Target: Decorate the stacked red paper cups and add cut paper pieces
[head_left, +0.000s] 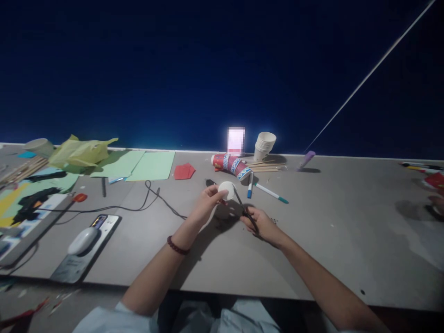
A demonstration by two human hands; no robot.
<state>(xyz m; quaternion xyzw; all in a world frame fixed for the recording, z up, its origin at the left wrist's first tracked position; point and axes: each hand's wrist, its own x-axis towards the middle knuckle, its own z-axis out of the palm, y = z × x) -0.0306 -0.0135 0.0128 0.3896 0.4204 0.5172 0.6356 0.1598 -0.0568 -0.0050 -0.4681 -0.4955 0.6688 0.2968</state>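
Note:
My left hand point(207, 200) is closed round a white paper cup point(226, 188), held upside down just above the grey table point(340, 240). A dark beaded bracelet sits on that wrist. My right hand point(261, 224) grips the handles of black scissors point(243, 208), whose blades point up toward the cup's edge. Behind the cup lie a red and blue patterned cup point(231, 164) on its side and two markers point(270, 192).
A stack of white cups point(264, 145) and wooden sticks stand at the back. Green paper sheets point(145, 165), a red paper piece point(183, 171), a black cable point(138, 206), a white mouse point(82, 240) and a yellow-green bag point(79, 151) lie to the left. Another person's hand point(437, 202) is at the far right.

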